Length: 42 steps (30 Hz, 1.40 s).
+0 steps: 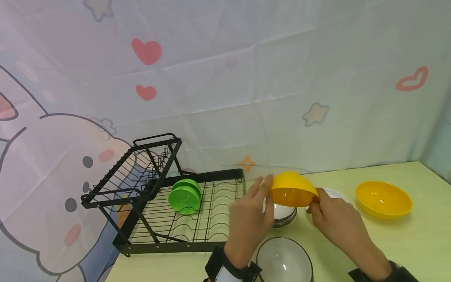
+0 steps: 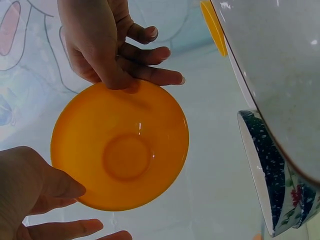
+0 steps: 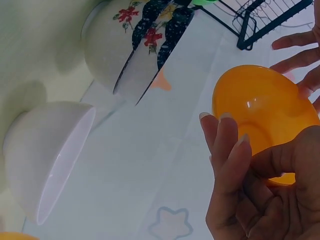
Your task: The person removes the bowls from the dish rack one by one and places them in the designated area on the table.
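One tilted yellow bowl (image 1: 293, 190) is hanging between the left hand (image 1: 249, 220) and right hand (image 1: 340, 217), whose fingers are pinching its rim near a black wire dish rack (image 1: 176, 247).

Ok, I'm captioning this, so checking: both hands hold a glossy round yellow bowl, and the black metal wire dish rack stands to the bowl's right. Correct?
Not quite: the head view shows the black metal wire dish rack standing left of the glossy yellow bowl. The left hand and right hand do hold it.
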Each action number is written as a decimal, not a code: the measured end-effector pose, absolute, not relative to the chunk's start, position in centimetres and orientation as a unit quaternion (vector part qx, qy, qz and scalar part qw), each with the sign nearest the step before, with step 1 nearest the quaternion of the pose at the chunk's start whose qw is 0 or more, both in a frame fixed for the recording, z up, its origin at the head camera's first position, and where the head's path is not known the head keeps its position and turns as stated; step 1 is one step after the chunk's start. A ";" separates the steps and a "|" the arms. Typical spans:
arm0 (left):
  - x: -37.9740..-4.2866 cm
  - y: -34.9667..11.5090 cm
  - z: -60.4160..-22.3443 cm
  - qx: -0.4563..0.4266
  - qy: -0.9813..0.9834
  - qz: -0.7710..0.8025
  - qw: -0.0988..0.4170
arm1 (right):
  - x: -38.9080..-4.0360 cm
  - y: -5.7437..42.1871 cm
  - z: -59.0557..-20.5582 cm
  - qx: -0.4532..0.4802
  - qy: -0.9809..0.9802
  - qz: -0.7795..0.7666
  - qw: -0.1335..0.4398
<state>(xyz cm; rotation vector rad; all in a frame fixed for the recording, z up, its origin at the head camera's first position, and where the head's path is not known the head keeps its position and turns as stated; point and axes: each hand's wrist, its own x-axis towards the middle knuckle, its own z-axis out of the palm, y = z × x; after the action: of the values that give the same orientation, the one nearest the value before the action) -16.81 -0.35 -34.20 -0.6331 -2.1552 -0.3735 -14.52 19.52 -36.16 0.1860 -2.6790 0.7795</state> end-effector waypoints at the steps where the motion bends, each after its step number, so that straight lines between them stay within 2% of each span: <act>1: -16.8 -0.4 -34.2 -0.251 -0.860 -0.147 0.418 | -14.5 19.6 -36.2 0.064 -0.944 0.275 0.173; 12: -16.8 -0.5 -34.2 -0.247 -0.859 -0.137 0.427 | -15.1 21.4 -36.0 0.049 -0.941 0.288 0.169; 21: -16.9 -0.6 -34.1 -0.247 -0.853 -0.138 0.439 | -15.8 24.2 -36.0 0.036 -0.936 0.292 0.193; 42: -17.2 -0.6 -34.2 -0.252 -0.846 -0.139 0.449 | -17.6 31.2 -37.2 -0.007 -0.950 0.274 0.149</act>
<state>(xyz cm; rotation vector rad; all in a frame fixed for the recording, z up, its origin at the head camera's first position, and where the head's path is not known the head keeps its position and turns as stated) -17.22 -0.59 -34.18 -0.6234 -2.0918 -0.3426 -17.61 31.16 -37.21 -0.0198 -2.7307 0.7879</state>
